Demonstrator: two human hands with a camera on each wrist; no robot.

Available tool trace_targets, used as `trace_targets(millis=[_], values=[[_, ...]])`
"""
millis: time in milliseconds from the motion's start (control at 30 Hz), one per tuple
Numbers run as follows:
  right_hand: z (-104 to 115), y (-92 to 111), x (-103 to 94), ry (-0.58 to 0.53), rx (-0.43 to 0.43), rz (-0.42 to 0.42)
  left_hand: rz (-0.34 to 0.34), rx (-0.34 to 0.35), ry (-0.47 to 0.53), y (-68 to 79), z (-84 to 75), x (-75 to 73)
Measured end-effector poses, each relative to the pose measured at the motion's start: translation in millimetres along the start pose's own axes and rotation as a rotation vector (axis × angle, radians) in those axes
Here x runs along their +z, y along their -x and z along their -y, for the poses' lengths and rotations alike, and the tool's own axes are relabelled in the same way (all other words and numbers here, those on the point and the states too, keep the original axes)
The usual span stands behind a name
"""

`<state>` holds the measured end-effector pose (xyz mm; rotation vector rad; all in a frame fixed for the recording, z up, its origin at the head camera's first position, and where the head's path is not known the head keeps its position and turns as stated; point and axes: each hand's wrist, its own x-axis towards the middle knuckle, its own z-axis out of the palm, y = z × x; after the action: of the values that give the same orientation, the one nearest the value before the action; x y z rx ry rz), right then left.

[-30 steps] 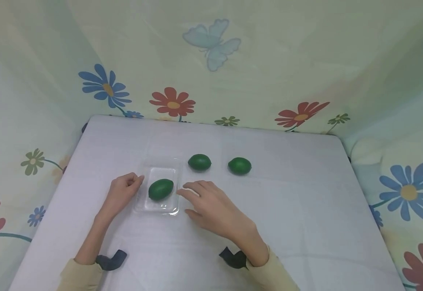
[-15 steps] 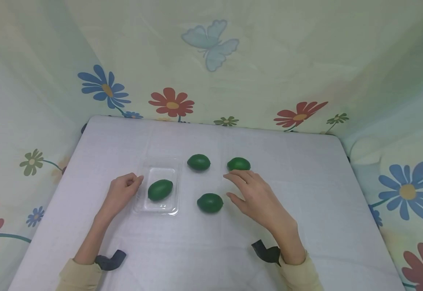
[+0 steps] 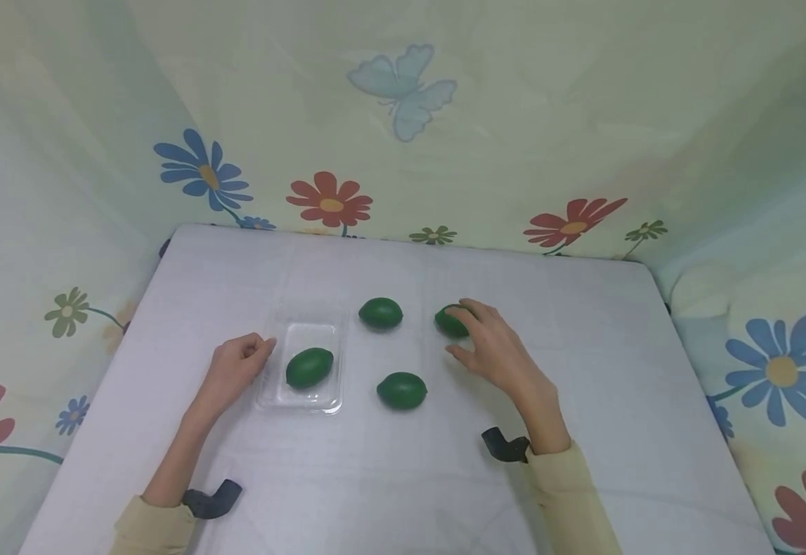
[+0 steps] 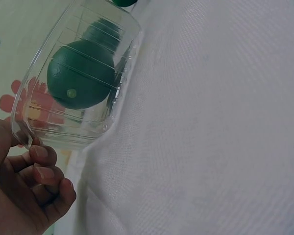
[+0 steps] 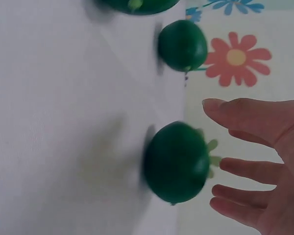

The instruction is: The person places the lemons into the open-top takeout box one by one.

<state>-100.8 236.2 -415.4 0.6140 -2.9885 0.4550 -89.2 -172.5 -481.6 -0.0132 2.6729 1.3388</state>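
Observation:
My left hand pinches the rim of a clear plastic container between thumb and curled fingers, at the container's left side. Inside it lies a green lime, seen through the wall in the left wrist view. Over at the right, my right hand reaches above another lime, thumb and fingers spread apart around it. In the right wrist view the fingertips are still off that lime's skin, and it sits on the table. The head view has the fingers covering its right part.
One lime lies to the right of the container's far end. Another lime lies nearer the front, between container and right hand. A white cloth covers the table; a flowered curtain hangs behind it.
My right hand has moved right from beside the container to the far right lime, uncovering the front lime on the table. The left hand stays at the container's rim.

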Motion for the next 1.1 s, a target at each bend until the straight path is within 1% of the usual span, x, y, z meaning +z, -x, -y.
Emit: trace_targets(millis=[133,300,467,667,867,1100], values=[[-11.5,-8.8,9.5,-0.03,0.084,0.062,-0.003,0.005,-0.001,-0.1,0.4,0.4],[-22.8,-18.8,20.2,-0.062,0.14,0.114,-0.004,-0.009,0.012,-0.9,0.9,2.0],[-27.9,-25.7,28.1,-0.089,0.205,0.182,-0.002,-0.016,0.01,-1.4,0.3,4.3],[-28.1,-29.9,33.4,-0.079,0.215,0.207,-0.005,-0.02,0.009,-1.3,0.1,3.3],[-28.2,-33.3,37.5,-0.057,0.206,0.198,-0.006,-0.022,0.002,-1.8,1.2,2.4],[-27.4,-36.7,38.3,-0.056,0.201,0.191,-0.026,-0.013,-0.001,-0.6,1.1,0.6]])
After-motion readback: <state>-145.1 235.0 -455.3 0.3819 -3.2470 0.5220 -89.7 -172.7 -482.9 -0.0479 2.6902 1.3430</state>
